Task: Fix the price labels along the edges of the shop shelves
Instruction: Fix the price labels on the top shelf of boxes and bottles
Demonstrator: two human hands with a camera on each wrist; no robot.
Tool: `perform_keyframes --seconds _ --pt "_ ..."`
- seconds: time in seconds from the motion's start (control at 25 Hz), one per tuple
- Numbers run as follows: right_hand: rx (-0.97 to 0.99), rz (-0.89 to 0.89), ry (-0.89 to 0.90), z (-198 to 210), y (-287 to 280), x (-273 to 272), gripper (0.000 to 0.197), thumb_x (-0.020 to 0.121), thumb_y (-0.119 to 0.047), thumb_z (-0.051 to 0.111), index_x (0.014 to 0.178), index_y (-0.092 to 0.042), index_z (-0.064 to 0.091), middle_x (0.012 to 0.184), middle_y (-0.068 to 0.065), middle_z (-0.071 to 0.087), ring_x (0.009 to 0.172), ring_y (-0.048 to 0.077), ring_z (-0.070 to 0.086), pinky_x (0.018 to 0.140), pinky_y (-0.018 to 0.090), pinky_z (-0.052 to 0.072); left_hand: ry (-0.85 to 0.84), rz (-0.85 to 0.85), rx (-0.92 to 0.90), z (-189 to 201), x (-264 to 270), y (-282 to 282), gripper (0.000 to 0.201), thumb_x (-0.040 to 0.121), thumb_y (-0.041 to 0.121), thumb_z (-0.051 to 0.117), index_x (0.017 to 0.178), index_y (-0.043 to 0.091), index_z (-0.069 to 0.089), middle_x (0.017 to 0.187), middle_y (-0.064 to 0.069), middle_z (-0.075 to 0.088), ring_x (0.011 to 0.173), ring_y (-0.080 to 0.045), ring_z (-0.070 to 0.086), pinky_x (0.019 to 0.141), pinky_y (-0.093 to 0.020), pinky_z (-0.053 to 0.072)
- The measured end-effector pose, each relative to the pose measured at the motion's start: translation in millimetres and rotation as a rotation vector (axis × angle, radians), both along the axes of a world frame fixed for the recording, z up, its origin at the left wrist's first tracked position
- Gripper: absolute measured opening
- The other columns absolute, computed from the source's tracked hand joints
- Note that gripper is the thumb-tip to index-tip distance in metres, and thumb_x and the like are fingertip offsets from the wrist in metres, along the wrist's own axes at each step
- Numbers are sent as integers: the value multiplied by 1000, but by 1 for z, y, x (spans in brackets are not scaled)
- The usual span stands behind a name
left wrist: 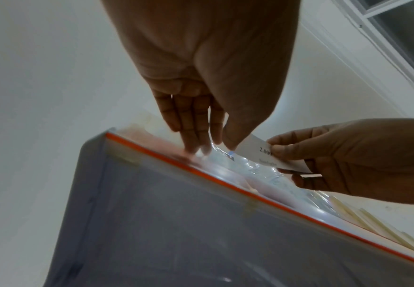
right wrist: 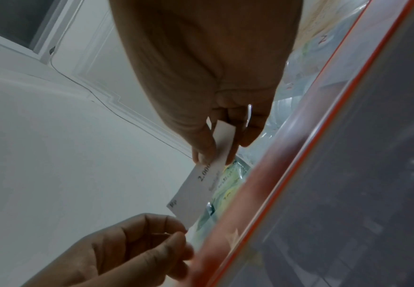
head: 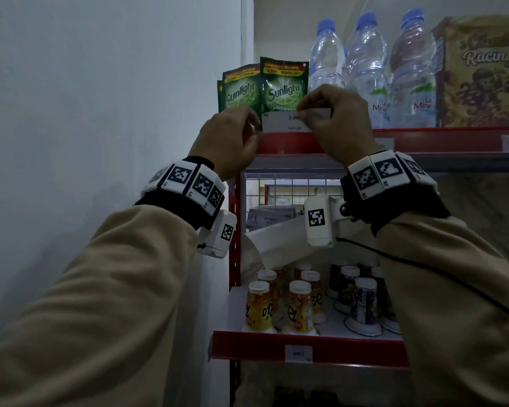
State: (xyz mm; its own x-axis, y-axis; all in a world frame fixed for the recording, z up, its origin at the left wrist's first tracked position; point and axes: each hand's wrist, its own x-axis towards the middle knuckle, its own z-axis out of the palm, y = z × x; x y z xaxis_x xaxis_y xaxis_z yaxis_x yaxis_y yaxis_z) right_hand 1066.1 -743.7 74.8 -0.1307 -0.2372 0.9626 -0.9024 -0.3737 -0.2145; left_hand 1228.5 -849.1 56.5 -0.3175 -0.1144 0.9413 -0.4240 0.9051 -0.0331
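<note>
**Two hands at the top shelf edge**

My right hand [head: 334,118] pinches the white label [head: 282,121] above the red shelf edge [head: 291,145], before the Sunlight sachets [head: 284,83]. My left hand [head: 229,139], fingers [left wrist: 191,124] straight, touches the edge beside it

The red-edged top shelf [head: 423,136] carries Sunlight sachets [head: 282,83], water bottles [head: 370,69] and a cereal box [head: 482,71].

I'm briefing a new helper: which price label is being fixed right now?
Find the top red shelf edge. At its left end, before the Sunlight sachets, the right hand pinches a white label reading 2.000, unlike neighbours already stuck on.
</note>
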Motion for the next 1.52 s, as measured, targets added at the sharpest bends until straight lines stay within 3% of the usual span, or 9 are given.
perform_keyframes --seconds 0.08,0.28,0.4,0.64,0.76,0.88,1.04,1.32,1.52 --pt "-49 -12 -3 7 -4 1 7 88 -14 64 92 -15 69 88 -7 63 84 1 58 68 0 42 -41 47 11 3 3 0 27 88 21 61 113 13 55 106 -6 64 97 -21 58 87 -34 47" --pt "12 3 80 18 -13 2 10 88 -12 64 96 -11 68 91 -6 63 81 -2 56 68 -2 40 -7 -15 48 6 7 -2 44 86 20 66 124 11 46 104 -6 60 89 -17 56 81 -27 45" --pt "100 17 113 18 -18 1 11 87 -11 65 97 -10 69 93 -5 64 86 1 57 69 -3 38 27 -33 5 4 6 -4 45 88 22 62 129 13 46 113 -6 53 90 -9 47 81 -22 41" --pt "235 -8 191 15 -17 -1 13 87 -14 66 99 -11 68 95 -3 64 82 -1 56 70 0 40 -53 66 -44 7 -1 -10 23 93 28 55 110 15 63 109 -5 62 100 -21 54 85 -31 42" --pt "301 -76 200 17 -11 -4 13 86 -21 67 99 -16 67 94 1 66 85 9 60 71 16 46 -66 100 -55 9 -2 -11 22 94 27 53 108 13 63 108 -6 62 101 -24 54 89 -38 44" --pt "363 -204 269 21 -4 -5 18 84 -27 69 99 -17 67 93 -1 62 84 12 56 67 20 41 -83 127 -74 8 -2 -11 23 95 29 50 108 13 62 110 -6 63 102 -24 54 90 -40 43" --pt "457 -363 396 29 4 1 25 83 -29 69 103 -15 68 95 1 59 87 15 53 77 25 41 -106 166 -87 8 -3 -9 24 97 30 45 108 14 59 109 -7 62 104 -26 52 91 -40 38" --pt "486 -407 407 25 5 3 22 86 -26 67 104 -15 65 102 3 61 91 15 50 83 27 39 -142 209 -96 7 -5 -9 23 98 29 42 108 16 58 110 -7 63 106 -28 48 91 -39 34" --pt "469 -395 397 21 7 1 21 87 -26 67 104 -14 65 94 0 56 89 15 49 82 27 40 -111 195 -91 4 -8 -9 20 98 27 41 109 18 56 109 -8 63 104 -27 48 90 -39 33"
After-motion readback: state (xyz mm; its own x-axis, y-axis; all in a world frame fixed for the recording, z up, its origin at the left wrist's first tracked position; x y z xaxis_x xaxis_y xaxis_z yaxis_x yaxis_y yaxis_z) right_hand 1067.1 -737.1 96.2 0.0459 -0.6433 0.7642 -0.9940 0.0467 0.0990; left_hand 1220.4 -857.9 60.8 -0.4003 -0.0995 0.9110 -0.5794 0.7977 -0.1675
